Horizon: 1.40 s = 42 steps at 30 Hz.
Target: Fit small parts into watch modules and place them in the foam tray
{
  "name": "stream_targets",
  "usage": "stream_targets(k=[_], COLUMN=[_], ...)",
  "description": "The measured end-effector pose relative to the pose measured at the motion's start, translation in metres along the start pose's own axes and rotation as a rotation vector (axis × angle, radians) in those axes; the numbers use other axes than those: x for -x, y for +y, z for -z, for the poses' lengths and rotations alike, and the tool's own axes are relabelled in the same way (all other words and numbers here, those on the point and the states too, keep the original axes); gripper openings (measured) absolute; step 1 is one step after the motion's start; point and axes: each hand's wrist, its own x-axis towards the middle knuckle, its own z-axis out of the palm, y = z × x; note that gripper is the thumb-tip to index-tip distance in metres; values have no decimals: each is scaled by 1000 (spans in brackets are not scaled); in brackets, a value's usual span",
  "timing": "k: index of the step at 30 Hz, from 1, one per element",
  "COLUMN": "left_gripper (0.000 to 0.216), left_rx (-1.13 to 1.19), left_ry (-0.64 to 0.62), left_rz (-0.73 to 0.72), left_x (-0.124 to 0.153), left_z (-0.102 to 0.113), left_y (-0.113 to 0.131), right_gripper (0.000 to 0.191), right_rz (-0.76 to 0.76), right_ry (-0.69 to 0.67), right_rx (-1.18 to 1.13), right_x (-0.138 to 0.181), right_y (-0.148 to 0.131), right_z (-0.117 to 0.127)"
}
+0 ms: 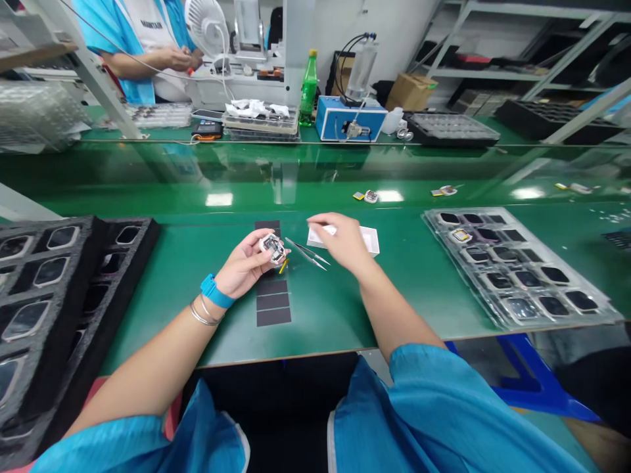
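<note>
My left hand is closed around an opened watch case, white-rimmed, with its circuit parts facing up. A small yellow strip hangs at its lower edge. Between my hands a pair of metal tweezers lies on the bench, its tips pointing right. My right hand hovers over a shallow white box, thumb and fingers bent together. Whatever they may pinch is too small to make out. Below the watch case, dark rectangular pieces lie in a column on the green surface.
Black foam trays with watch screens stand at left. A clear plastic tray of watch parts lies at right. Beyond runs a green strip carrying watch assemblies. Behind it are a blue machine, a green bottle and another person's hands.
</note>
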Motion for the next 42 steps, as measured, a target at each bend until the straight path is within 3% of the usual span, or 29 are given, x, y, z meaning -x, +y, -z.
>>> stream_targets(k=[3, 8, 12, 17, 24, 28, 31, 34, 37, 40, 42], left_gripper=[50, 49, 49, 50, 51, 50, 51, 52, 52, 54, 54], left_rx=[-71, -168, -179, -127, -137, -154, -133, -83, -55, -59, -57], left_ry=[-12, 2, 5, 15, 42, 59, 81, 73, 57, 46, 44], left_rz=[-37, -114, -106, -59, -31, -25, -35, -69, -94, -105, -109], left_x=[0, -2, -2, -1, -1, -1, -4, -6, -5, -4, -5], left_z=[-2, 0, -1, -2, -3, 0, 5, 8, 8, 9, 10], left_y=[-4, -10, -12, -15, -14, -10, -5, 1, 6, 8, 8], right_gripper=[13, 11, 10, 13, 17, 19, 19, 34, 51, 37, 25], right_rz=[208, 361, 379, 281, 358, 372, 282, 54, -181, -330, -391], right_ry=[-7, 48, 61, 64, 99, -5, -118, -238, -445, -611, -596], right_rx=[-162, -27, -47, -63, 100, 42, -193, -621, -944, -1008, -1032], right_x=[13, 22, 22, 27, 29, 26, 21, 16, 14, 14, 12], right_y=[-21, -27, -24, -27, -26, -23, -20, -15, -10, -8, -8], right_z=[-22, -35, -39, -49, -50, -49, -49, -52, -56, -56, -52])
